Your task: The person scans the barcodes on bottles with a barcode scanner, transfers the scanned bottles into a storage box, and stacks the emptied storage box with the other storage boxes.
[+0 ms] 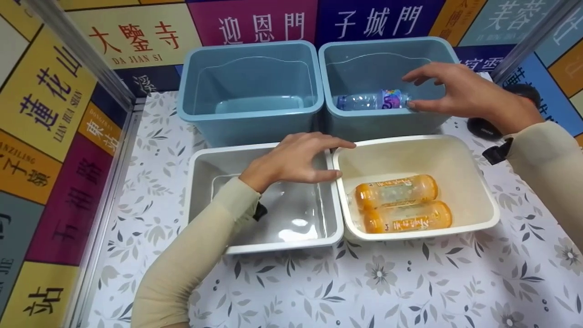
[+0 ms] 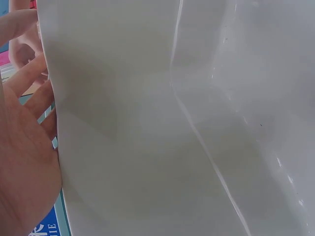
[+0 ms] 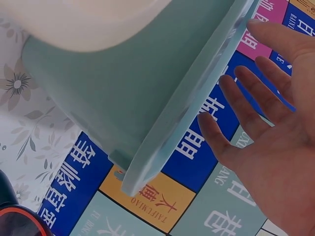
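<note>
My right hand [image 1: 460, 91] reaches over the right-hand blue bin [image 1: 387, 123], fingers spread and thumb low by the front rim. Inside that bin lies a clear plastic bottle [image 1: 364, 102] with a purple label; the thumb tip is close to its end. In the right wrist view the fingers [image 3: 253, 110] look straight, with nothing between them. Over the grey bin [image 1: 195, 200] hovers my left hand [image 1: 298, 159], thumb and forefinger apart near the adjoining rim of the cream bin [image 1: 469, 191]. Two bottles with orange labels [image 1: 397, 191] lie side by side in the cream bin.
Another blue bin [image 1: 250, 123] stands at the back left, against the others. Rounded black objects [image 1: 483, 130] sit beyond my right wrist. Panels with large printed characters [image 1: 259, 23] wall the back and sides. A leaf-patterned cloth [image 1: 378, 278] covers the table.
</note>
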Demonstrator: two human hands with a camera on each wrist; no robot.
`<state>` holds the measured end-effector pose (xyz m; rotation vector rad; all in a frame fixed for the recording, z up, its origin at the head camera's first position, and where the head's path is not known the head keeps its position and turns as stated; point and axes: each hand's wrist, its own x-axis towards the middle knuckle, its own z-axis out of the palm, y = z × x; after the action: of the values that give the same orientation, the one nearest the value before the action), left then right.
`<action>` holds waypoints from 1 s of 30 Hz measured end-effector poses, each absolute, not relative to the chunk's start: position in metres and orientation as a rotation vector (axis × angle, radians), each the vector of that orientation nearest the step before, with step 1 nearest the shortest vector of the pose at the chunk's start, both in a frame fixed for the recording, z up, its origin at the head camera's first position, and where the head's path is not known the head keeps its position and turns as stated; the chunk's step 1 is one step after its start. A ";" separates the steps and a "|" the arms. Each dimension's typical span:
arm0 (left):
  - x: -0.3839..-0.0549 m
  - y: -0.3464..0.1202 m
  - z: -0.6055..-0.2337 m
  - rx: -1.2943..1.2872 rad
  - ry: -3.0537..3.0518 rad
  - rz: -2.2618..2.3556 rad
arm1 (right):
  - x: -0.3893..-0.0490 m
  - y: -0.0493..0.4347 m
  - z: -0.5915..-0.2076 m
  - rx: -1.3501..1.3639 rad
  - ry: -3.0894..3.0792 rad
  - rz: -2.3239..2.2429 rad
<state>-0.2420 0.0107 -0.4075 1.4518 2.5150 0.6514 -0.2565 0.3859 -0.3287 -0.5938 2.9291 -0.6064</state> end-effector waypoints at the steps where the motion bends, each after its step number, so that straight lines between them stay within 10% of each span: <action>1: -0.242 0.011 -0.408 1.452 2.514 0.653 | -0.256 0.386 -0.329 -0.595 2.930 -0.606; 30: -0.241 0.011 -0.409 1.464 2.528 0.650 | -0.234 0.388 -0.321 -0.729 2.997 -0.536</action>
<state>-0.2414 0.0110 -0.4086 1.4640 2.5277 0.6502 -0.2342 0.3882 -0.3212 -0.7291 2.9974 -0.5358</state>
